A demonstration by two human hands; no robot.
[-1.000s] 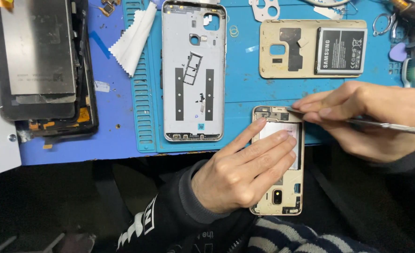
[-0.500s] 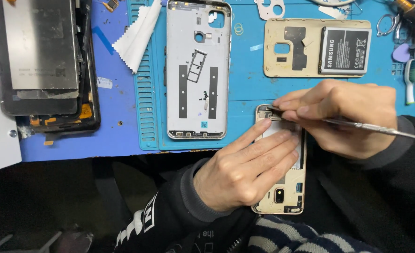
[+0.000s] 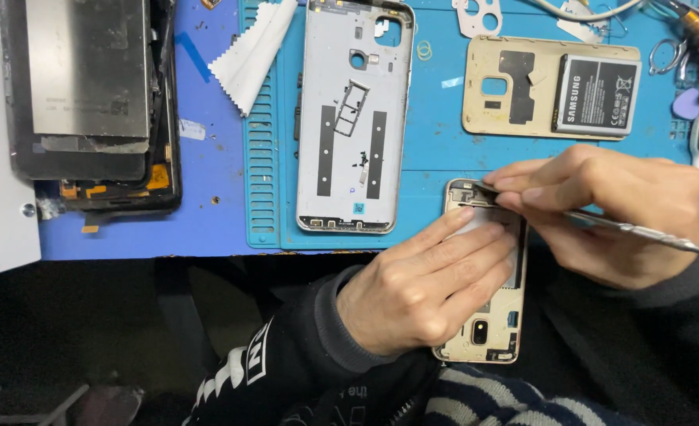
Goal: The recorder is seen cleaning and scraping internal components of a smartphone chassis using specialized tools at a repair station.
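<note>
Blue mat [image 3: 444, 170] under work, gold phone [image 3: 497, 335] opened, overhanging mat's near edge, left hand [image 3: 420, 288] fingers flat, pinning phone, right hand [image 3: 609, 213] pinched shut on metal tool [image 3: 641, 231], tip at phone's top edge

A black rectangular battery [image 3: 598, 95] with a label of white print and small symbols lies on the gold back cover [image 3: 515, 87], just beyond the right hand [image 3: 609, 213]. Far to the left of the left hand [image 3: 424, 288], a dark tablet-like device [image 3: 89, 95] lies with a grey metal plate on it; whether a screen faces up cannot be told. A small blue square sticker [image 3: 358, 208] sits on the silver phone frame [image 3: 355, 118], just beyond the left hand's fingertips.
</note>
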